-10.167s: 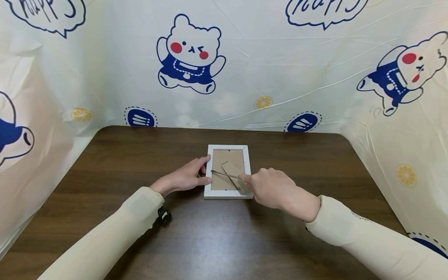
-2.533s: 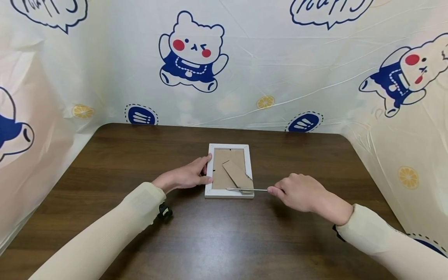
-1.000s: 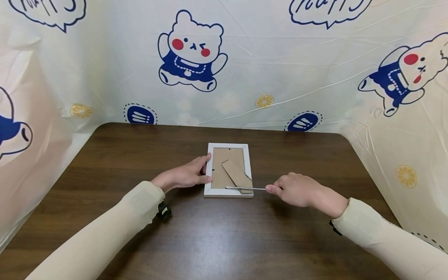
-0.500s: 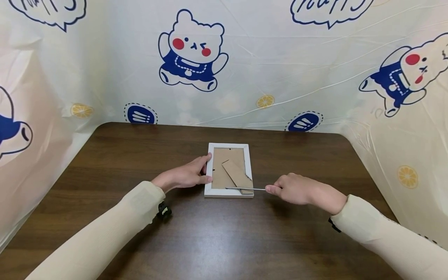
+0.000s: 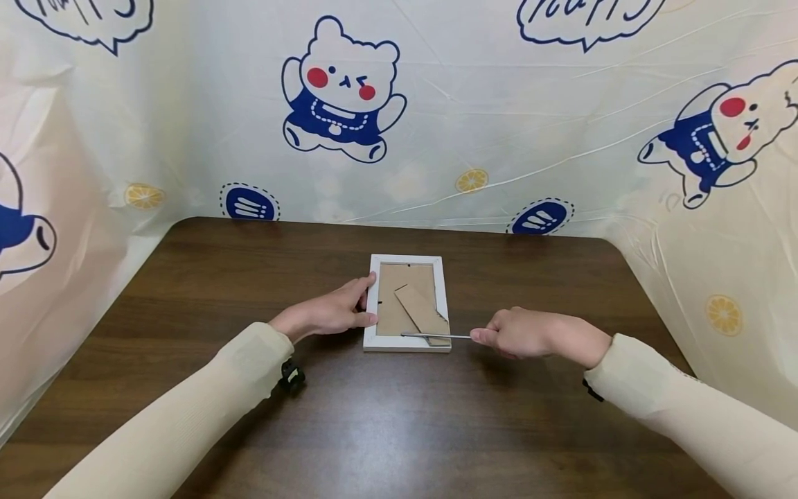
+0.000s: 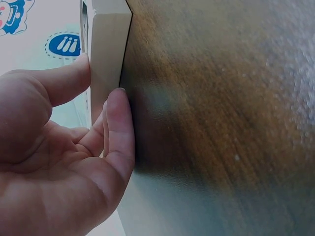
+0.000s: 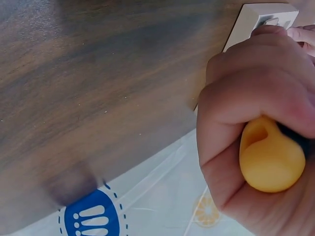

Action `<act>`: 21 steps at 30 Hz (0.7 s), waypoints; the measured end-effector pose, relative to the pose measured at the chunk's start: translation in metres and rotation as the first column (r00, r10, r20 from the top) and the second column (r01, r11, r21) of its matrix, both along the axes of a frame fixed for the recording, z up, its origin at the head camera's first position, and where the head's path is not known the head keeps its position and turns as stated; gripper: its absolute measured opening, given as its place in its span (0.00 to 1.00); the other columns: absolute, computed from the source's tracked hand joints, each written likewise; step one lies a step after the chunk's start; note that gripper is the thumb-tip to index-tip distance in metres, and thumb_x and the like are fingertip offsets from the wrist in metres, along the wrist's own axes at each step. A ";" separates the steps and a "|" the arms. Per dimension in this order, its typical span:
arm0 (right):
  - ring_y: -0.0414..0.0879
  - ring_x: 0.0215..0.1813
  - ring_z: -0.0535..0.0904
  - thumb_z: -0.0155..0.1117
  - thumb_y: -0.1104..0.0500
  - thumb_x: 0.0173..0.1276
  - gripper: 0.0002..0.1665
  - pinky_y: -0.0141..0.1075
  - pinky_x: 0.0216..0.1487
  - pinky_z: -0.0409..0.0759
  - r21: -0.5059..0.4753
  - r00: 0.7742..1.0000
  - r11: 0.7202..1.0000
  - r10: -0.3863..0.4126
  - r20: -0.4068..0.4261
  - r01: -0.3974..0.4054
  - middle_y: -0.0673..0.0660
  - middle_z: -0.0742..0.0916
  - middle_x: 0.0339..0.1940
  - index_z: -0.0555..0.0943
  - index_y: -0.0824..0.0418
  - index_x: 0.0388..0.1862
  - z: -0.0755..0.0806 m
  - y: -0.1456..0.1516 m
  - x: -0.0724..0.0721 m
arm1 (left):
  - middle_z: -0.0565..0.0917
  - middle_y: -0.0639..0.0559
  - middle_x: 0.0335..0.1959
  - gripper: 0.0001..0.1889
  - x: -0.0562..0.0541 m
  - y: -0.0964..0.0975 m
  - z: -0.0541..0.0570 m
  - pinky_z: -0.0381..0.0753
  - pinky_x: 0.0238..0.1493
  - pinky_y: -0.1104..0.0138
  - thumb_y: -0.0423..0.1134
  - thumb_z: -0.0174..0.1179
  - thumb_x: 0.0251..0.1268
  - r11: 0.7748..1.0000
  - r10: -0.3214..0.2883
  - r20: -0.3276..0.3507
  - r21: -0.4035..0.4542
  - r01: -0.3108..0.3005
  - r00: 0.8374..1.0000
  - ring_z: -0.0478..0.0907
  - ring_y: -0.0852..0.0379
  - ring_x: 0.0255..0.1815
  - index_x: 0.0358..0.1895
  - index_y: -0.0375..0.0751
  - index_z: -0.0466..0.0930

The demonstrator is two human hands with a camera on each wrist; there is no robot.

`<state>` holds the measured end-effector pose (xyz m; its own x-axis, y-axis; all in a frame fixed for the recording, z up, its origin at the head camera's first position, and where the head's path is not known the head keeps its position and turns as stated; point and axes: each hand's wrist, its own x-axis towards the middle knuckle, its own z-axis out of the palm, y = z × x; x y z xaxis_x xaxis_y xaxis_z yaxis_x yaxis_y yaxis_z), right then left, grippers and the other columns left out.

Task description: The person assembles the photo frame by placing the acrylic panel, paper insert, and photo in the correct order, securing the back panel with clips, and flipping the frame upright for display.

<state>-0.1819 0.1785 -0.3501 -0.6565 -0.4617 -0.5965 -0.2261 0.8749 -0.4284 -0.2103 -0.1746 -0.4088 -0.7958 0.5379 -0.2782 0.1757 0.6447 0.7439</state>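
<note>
A white picture frame point(image 5: 388, 344) lies face down on the table, its brown backing board point(image 5: 391, 277) showing. Slanting across the board is a cardboard stand leg point(image 5: 422, 312). My left hand point(image 5: 330, 312) holds the frame's left side, thumb on the rim and fingers against the side face in the left wrist view. My right hand point(image 5: 520, 333) grips a screwdriver by its yellow and black handle point(image 7: 272, 164). The metal shaft point(image 5: 458, 337) crosses the stand leg's lower end, and its tip meets the board's near inner edge. Small dark tabs point(image 5: 409, 265) show at the far and left inner edges.
The dark wood table point(image 5: 280, 256) reaches back to a patterned plastic sheet point(image 5: 436, 138) hung behind and at both sides. Black wrist devices point(image 5: 291, 378) sit at both cuffs.
Since the oldest frame, the screwdriver tip has gone from the left inner edge to the near one, and my right hand has moved right. Lately the tip has turned in place; my left hand stays.
</note>
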 end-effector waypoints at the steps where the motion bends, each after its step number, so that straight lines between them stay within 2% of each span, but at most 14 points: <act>1: 0.43 0.21 0.66 0.49 0.38 0.86 0.35 0.41 0.40 0.75 -0.007 1.000 1.000 -0.009 0.016 0.009 0.47 0.69 0.13 0.73 0.56 0.19 0.001 0.000 0.000 | 0.68 0.39 0.54 0.47 0.000 0.000 0.000 0.66 0.59 0.57 0.40 0.61 0.80 1.000 -0.001 -0.003 -0.001 0.001 1.000 0.67 0.49 0.51 0.86 0.28 0.38; 4: 0.43 0.17 0.61 0.49 0.38 0.86 0.36 0.39 0.30 0.69 -0.020 0.997 0.999 -0.035 0.064 0.037 0.48 0.68 0.12 0.72 0.57 0.18 0.003 -0.001 -0.001 | 0.68 0.40 0.54 0.47 0.000 -0.001 0.001 0.66 0.59 0.56 0.40 0.61 0.80 1.000 0.003 -0.002 -0.006 -0.003 1.000 0.67 0.49 0.51 0.86 0.29 0.38; 7: 0.43 0.16 0.59 0.49 0.38 0.86 0.37 0.38 0.27 0.65 -0.021 0.994 0.999 -0.048 0.093 0.050 0.48 0.67 0.12 0.72 0.57 0.18 0.004 -0.002 -0.001 | 0.69 0.40 0.54 0.47 0.001 -0.001 0.002 0.66 0.59 0.56 0.40 0.61 0.80 1.000 0.006 -0.002 -0.009 -0.006 1.000 0.67 0.49 0.51 0.86 0.29 0.38; 14: 0.43 0.16 0.61 0.49 0.38 0.86 0.39 0.39 0.32 0.70 -0.050 0.996 0.997 -0.049 0.079 0.053 0.49 0.68 0.12 0.71 0.58 0.14 -0.003 0.000 0.005 | 0.68 0.39 0.55 0.48 0.002 -0.001 0.001 0.64 0.61 0.54 0.40 0.62 0.80 1.000 0.013 0.019 0.001 -0.013 1.000 0.67 0.46 0.56 0.86 0.29 0.37; 21: 0.43 0.18 0.62 0.50 0.40 0.86 0.39 0.40 0.36 0.73 -0.099 0.998 0.994 -0.048 0.033 0.051 0.48 0.68 0.11 0.71 0.57 0.13 -0.012 0.004 0.013 | 0.68 0.39 0.53 0.47 0.002 0.000 0.004 0.65 0.59 0.56 0.39 0.61 0.81 1.000 -0.015 0.004 -0.004 0.015 1.000 0.67 0.47 0.54 0.85 0.27 0.36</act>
